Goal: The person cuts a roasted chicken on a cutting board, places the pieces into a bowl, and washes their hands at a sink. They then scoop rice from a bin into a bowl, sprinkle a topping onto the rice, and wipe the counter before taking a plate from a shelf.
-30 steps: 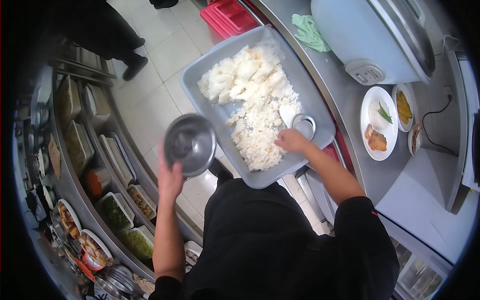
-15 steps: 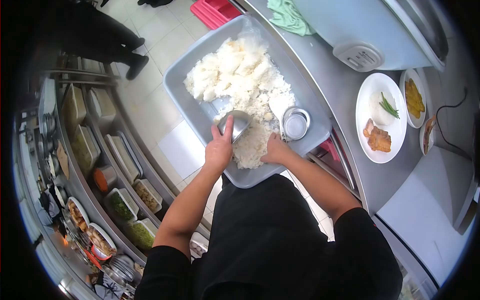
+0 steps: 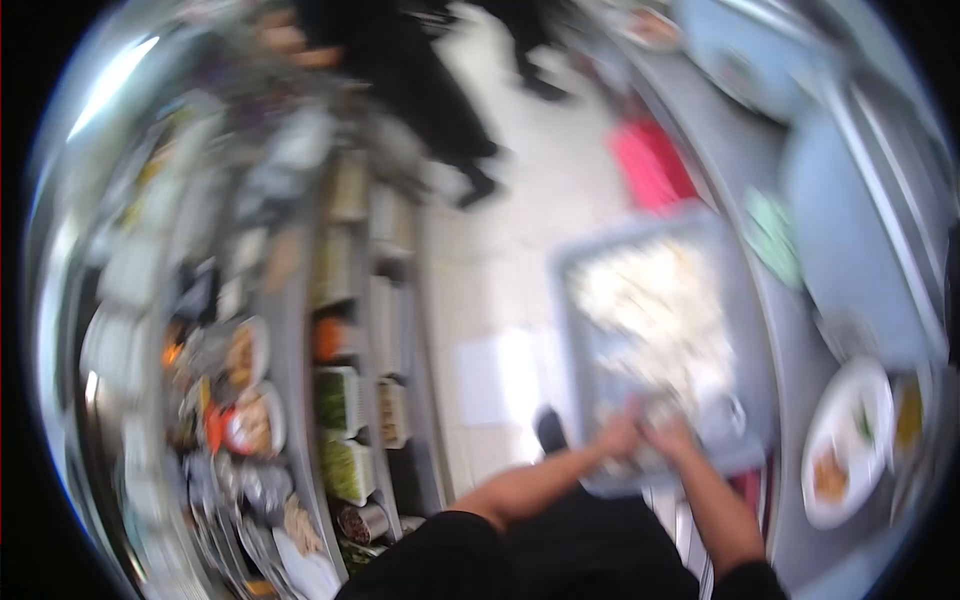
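A grey plastic tub point(image 3: 567, 330) holds a large heap of white cooked rice point(image 3: 650, 290). Over its near end, my left hand point(image 3: 618, 437) and my right hand point(image 3: 668, 438) are close together. Between and just beyond them is a blurred, greyish rounded shape, which looks like the metal bowl point(image 3: 657, 407); my left hand is closed at its side. The fingers of my right hand are smeared by motion, beside the bowl and rice. To the right inside the tub stands a round metal container point(image 3: 722, 415).
A steel counter point(image 3: 740, 130) on the right carries a green cloth point(image 3: 772, 235) and an oval white plate of food point(image 3: 848, 440). A pink crate point(image 3: 650, 165) lies beyond the tub. On the left are food containers point(image 3: 342, 400). People in dark trousers point(image 3: 420, 90) stand farther off.
The view has swung left and blurred, so the tub now appears farther right. My hands have come closer together, and the bowl has moved between them.
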{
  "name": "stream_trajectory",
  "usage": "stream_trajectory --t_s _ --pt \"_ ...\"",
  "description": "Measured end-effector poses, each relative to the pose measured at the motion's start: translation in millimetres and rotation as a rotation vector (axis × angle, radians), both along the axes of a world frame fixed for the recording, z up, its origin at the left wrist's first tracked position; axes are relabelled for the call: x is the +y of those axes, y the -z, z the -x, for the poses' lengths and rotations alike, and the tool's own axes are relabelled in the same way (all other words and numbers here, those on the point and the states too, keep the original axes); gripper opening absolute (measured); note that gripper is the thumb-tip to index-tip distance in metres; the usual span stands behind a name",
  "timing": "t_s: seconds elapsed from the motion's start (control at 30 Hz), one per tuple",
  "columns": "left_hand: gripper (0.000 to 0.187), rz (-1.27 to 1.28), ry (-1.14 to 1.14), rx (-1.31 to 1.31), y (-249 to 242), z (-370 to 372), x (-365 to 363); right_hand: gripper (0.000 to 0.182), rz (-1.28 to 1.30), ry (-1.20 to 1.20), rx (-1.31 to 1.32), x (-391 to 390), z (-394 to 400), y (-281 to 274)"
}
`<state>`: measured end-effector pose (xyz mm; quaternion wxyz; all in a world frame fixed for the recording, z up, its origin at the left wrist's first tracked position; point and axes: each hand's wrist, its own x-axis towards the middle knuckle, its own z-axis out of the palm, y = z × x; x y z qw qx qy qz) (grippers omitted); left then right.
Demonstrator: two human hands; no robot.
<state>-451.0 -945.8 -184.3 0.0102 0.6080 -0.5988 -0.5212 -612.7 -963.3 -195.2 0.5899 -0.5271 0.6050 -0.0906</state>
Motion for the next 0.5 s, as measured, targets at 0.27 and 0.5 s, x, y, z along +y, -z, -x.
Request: stream_trajectory --t_s 0.27,0.5 --pt "0.091 -0.324 -0.416 0.296 -22 -45 -25 0.072 0.01 -0.24 0.163 -50 -35 -85" --pt "0.081 -0.356 -0.787 0.41 6 -23 -19 0.072 0.345 -0.019 0.252 29 -9 48"
